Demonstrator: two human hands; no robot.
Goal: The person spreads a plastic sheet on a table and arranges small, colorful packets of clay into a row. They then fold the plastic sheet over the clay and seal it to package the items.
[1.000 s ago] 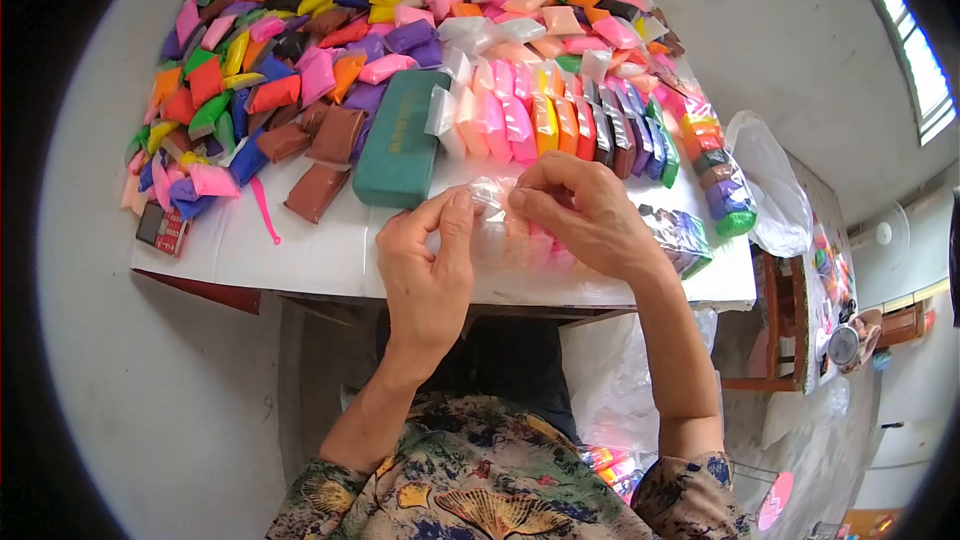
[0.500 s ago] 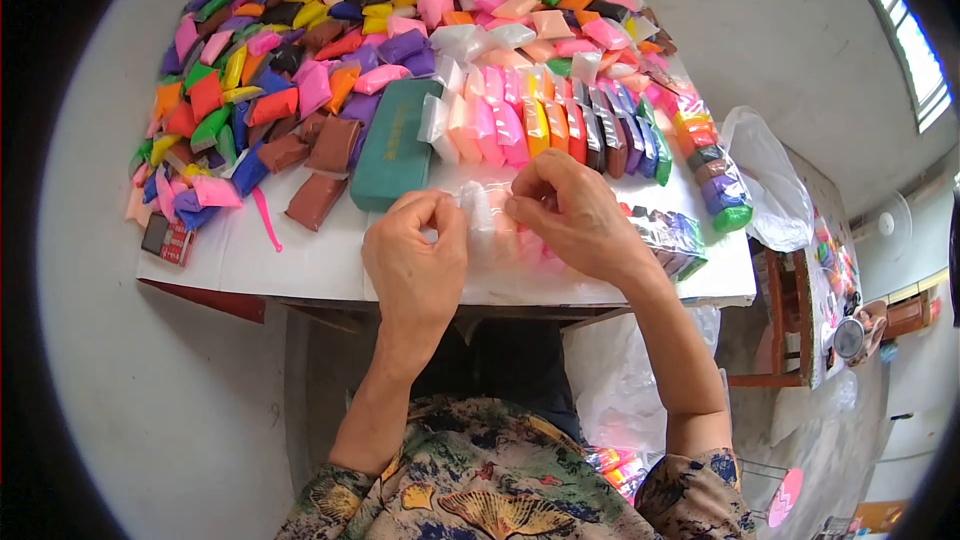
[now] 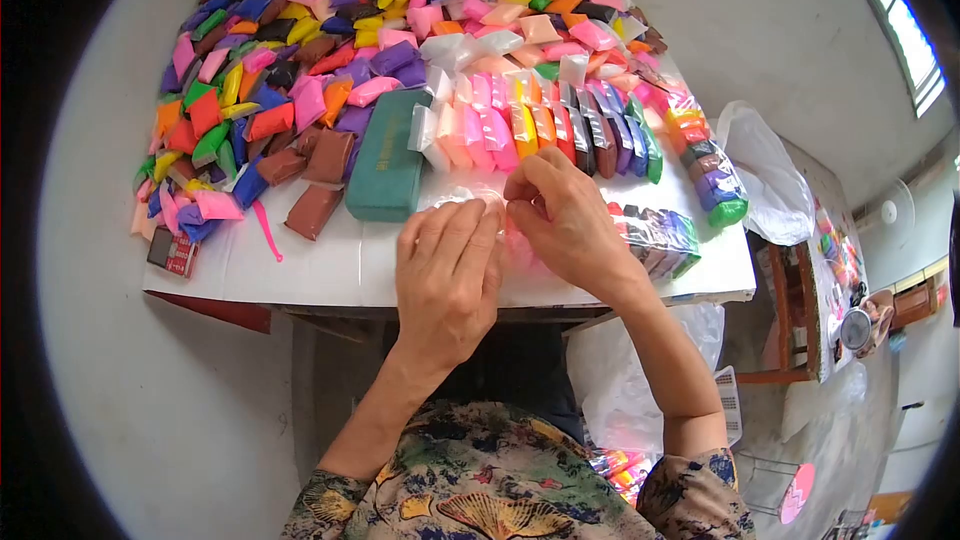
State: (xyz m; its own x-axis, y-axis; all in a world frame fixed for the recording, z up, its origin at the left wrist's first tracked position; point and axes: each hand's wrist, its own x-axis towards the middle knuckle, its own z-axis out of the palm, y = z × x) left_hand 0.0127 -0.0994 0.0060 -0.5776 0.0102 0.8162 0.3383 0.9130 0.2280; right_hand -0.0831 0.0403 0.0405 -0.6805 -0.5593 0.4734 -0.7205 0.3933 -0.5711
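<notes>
My left hand (image 3: 450,270) lies flat, fingers together, pressing on a clear plastic bag (image 3: 478,196) holding pale pink clay packets, on the white table (image 3: 320,260). My right hand (image 3: 560,215) pinches the same bag's top edge from the right, fingers closed on the plastic. Most of the bag is hidden under both hands. Just behind the bag stands a row of coloured clay packets (image 3: 545,125), pink through orange, brown, purple and green.
A green case (image 3: 387,155) lies left of the row. A big heap of loose coloured clay packets (image 3: 300,50) covers the far table. Filled bags (image 3: 660,235) lie at right, a white plastic bag (image 3: 765,180) beyond. A small red calculator-like object (image 3: 172,250) sits at left edge.
My left hand went from pinching the bag's edge to lying flat on it, shifting right. My right hand stayed on the bag's top edge. The view drifted slightly.
</notes>
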